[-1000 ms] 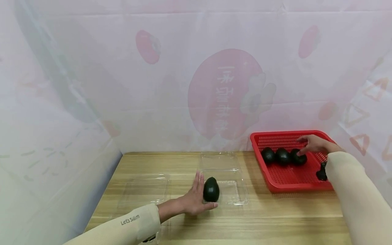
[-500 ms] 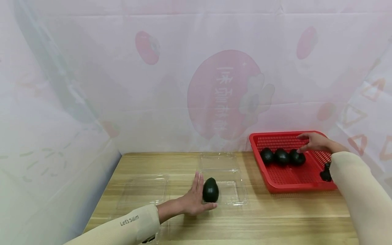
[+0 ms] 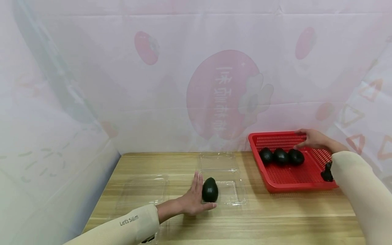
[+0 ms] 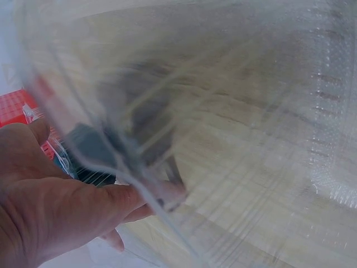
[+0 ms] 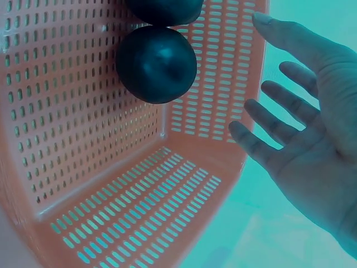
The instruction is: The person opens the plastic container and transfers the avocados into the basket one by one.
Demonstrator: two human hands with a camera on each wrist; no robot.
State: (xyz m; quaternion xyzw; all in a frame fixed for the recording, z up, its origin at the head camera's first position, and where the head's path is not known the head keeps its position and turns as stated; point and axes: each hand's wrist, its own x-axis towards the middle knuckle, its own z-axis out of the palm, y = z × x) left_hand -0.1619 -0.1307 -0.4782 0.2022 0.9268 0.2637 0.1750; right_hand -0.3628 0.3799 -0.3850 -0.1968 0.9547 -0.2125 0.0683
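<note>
One dark green avocado stands in the near part of an opened clear plastic clamshell box, toward its left side. Beside it, my left hand has its fingers extended along the box's left side and its thumb in front of the fruit. Three more avocados sit in a row in a red perforated basket. Over the basket's back rim, my right hand has spread, gently bent fingers with nothing between them. In the right wrist view, the closest avocado lies apart from that hand.
Another clear plastic box lies on the wooden table at the left, partly behind the left sleeve. Clear plastic fills much of the left wrist view. A printed white cloth closes off the back and sides.
My right hand has lifted a little and shifted back from the rightmost avocado to the basket's back rim. The left hand and its avocado keep their place.
</note>
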